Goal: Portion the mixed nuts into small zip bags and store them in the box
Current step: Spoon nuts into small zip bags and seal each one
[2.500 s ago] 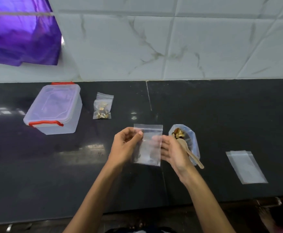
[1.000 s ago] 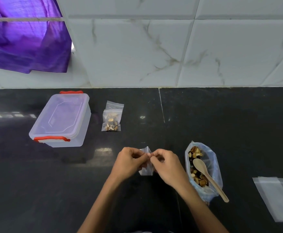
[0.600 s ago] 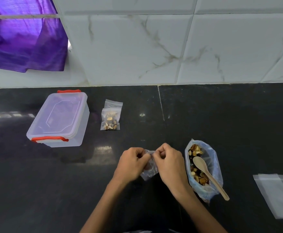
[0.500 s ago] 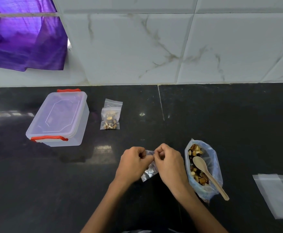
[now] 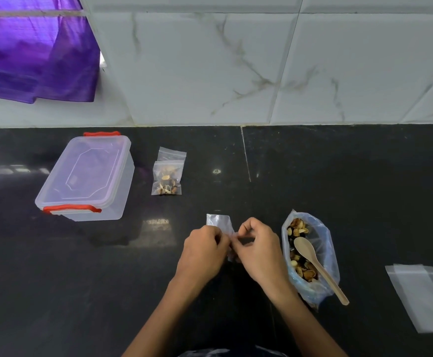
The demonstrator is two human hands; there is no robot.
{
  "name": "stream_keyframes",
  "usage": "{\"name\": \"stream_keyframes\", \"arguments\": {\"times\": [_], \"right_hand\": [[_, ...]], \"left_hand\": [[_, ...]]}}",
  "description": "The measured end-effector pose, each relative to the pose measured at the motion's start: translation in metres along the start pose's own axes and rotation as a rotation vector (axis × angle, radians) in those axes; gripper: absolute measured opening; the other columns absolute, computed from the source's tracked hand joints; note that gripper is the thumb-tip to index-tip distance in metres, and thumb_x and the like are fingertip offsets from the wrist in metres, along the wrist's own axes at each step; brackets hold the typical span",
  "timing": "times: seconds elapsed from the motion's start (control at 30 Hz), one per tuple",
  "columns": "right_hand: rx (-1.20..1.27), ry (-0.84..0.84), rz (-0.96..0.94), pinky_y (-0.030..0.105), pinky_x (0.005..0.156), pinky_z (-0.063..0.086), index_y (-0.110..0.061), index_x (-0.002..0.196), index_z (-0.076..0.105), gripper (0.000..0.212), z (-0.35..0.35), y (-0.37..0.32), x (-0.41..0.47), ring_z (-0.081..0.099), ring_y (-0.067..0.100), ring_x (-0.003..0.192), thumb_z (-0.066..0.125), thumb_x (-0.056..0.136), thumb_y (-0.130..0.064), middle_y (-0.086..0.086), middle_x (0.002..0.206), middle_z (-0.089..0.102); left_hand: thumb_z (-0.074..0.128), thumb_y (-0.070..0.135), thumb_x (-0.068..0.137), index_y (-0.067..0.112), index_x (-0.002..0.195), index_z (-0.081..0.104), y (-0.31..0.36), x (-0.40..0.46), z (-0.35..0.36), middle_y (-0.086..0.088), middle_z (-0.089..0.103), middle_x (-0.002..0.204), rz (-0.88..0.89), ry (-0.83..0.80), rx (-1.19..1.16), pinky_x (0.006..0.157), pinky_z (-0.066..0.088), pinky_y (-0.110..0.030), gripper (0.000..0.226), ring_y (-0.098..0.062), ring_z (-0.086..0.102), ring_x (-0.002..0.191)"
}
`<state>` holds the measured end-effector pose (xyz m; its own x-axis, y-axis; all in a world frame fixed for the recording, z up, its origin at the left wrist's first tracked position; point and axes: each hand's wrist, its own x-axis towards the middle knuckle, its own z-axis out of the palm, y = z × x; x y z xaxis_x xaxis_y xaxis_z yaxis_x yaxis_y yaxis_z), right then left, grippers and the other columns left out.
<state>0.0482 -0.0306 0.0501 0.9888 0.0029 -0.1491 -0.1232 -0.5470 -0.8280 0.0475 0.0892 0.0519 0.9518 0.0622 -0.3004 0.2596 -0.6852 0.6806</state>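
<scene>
While nuts (image 5: 301, 264) and spoon (image 5: 315, 264) wait near the counter's (image 5: 364, 189) front edge, left hand (image 5: 204, 251) and right hand (image 5: 258, 251) both pinch a zip bag (image 5: 219, 221)

The counter (image 5: 56, 292) is glossy black, set against white wall tiles (image 5: 197, 68) veined with grey-brown marbling, and a bright purple cloth (image 5: 35, 52) hangs in the corner. The storage box (image 5: 86, 176) is clear, frosted plastic with red clips, while the open nut bag (image 5: 323, 253) is pale blue (its nuts tan, cream and dark brown) and holds a light wooden spoon (image 5: 310, 256). The small zip bags are transparent: one (image 5: 167, 173) shows beige and brown nuts, another (image 5: 424, 295) looks milky white.
</scene>
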Motion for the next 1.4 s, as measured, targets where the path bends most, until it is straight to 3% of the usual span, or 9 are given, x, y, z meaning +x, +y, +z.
{"name": "stream_keyframes", "arguments": {"times": [0.17, 0.3, 0.4, 0.57, 0.7, 0.77, 1.03, 1.23, 1.4], "right_hand": [[-0.229, 0.078, -0.032, 0.016, 0.065, 0.052, -0.027, 0.064, 0.055, 0.030, -0.006, 0.002, 0.004, 0.062, 0.004, 0.074, 0.068, 0.084, -0.009, -0.008, 0.078, 0.064], [-0.215, -0.009, -0.041, 0.010, 0.065, 0.048, -0.025, 0.094, 0.067, 0.012, -0.004, -0.004, 0.002, 0.062, 0.000, 0.078, 0.066, 0.087, -0.016, -0.011, 0.092, 0.066], [-0.173, -0.083, -0.048, 0.016, 0.080, 0.052, -0.025, 0.116, 0.062, 0.032, 0.001, -0.005, -0.002, 0.064, 0.003, 0.091, 0.067, 0.086, -0.017, -0.009, 0.111, 0.064], [-0.183, -0.048, -0.094, 0.025, 0.087, 0.053, -0.028, 0.126, 0.056, 0.043, -0.005, -0.007, -0.004, 0.059, 0.007, 0.101, 0.063, 0.087, -0.010, -0.009, 0.120, 0.052], [-0.144, -0.097, -0.113, 0.012, 0.072, 0.049, -0.032, 0.123, 0.057, 0.042, -0.015, -0.012, -0.003, 0.059, 0.004, 0.091, 0.061, 0.089, -0.009, -0.015, 0.112, 0.048], [-0.099, -0.120, -0.115, 0.011, 0.068, 0.048, -0.033, 0.117, 0.061, 0.036, -0.017, -0.013, -0.004, 0.058, 0.001, 0.088, 0.061, 0.088, -0.010, -0.017, 0.109, 0.049], [-0.197, -0.065, -0.134, 0.007, 0.067, 0.044, -0.022, 0.101, 0.069, 0.018, -0.029, -0.017, -0.009, 0.052, -0.004, 0.088, 0.058, 0.091, -0.012, -0.014, 0.105, 0.049], [-0.428, -0.313, -0.052, 0.022, 0.085, 0.044, -0.026, 0.127, 0.057, 0.034, -0.035, -0.032, -0.015, 0.051, 0.012, 0.108, 0.048, 0.096, -0.013, -0.003, 0.126, 0.040], [-0.431, -0.346, -0.014, 0.022, 0.079, 0.044, -0.028, 0.111, 0.064, 0.028, -0.036, -0.035, -0.019, 0.049, 0.011, 0.101, 0.052, 0.093, -0.010, -0.004, 0.118, 0.038]], "left_hand": [[0.054, 0.020, 0.089, 0.003, 0.070, 0.059, -0.003, 0.003, -0.008, -0.012, 0.062, 0.068, -0.018, 0.098, 0.127, 0.059, 0.052, -0.035, 0.026, -0.022, 0.058, 0.060], [0.056, 0.022, 0.091, 0.012, 0.059, 0.053, 0.001, 0.001, -0.009, -0.004, 0.058, 0.059, 0.011, 0.073, 0.127, 0.055, 0.050, -0.030, 0.034, -0.016, 0.056, 0.053], [0.058, 0.027, 0.092, 0.013, 0.067, 0.063, 0.001, 0.001, -0.007, -0.002, 0.067, 0.065, 0.055, 0.064, 0.096, 0.061, 0.057, -0.029, 0.029, -0.014, 0.065, 0.059], [0.068, 0.032, 0.080, 0.022, 0.076, 0.055, -0.005, 0.000, -0.012, 0.010, 0.057, 0.072, 0.240, 0.104, 0.035, 0.055, 0.042, -0.012, 0.017, -0.005, 0.055, 0.064], [0.080, 0.036, 0.060, 0.034, 0.133, 0.030, -0.019, 0.007, -0.016, 0.020, 0.035, 0.133, 0.376, -0.112, -0.101, 0.096, 0.038, -0.017, 0.089, -0.002, 0.039, 0.124], [0.081, 0.043, 0.053, 0.034, 0.144, 0.019, -0.025, 0.012, -0.009, 0.022, 0.028, 0.143, 0.433, -0.074, -0.103, 0.107, 0.031, -0.022, 0.111, 0.000, 0.030, 0.133], [0.084, 0.031, 0.060, 0.039, 0.112, 0.057, -0.027, 0.013, 0.008, 0.024, 0.059, 0.119, 0.541, 0.096, -0.332, 0.100, 0.033, -0.006, 0.060, 0.006, 0.046, 0.125], [0.084, 0.030, 0.062, 0.031, 0.113, 0.062, -0.021, 0.007, 0.015, 0.012, 0.064, 0.118, 0.662, 0.114, -0.419, 0.101, 0.041, -0.017, 0.056, -0.003, 0.054, 0.122], [0.085, 0.034, 0.059, 0.037, 0.129, 0.048, -0.023, 0.006, 0.019, 0.012, 0.062, 0.121, 0.643, 0.066, -0.348, 0.098, 0.048, -0.037, 0.079, -0.011, 0.059, 0.115]]}}
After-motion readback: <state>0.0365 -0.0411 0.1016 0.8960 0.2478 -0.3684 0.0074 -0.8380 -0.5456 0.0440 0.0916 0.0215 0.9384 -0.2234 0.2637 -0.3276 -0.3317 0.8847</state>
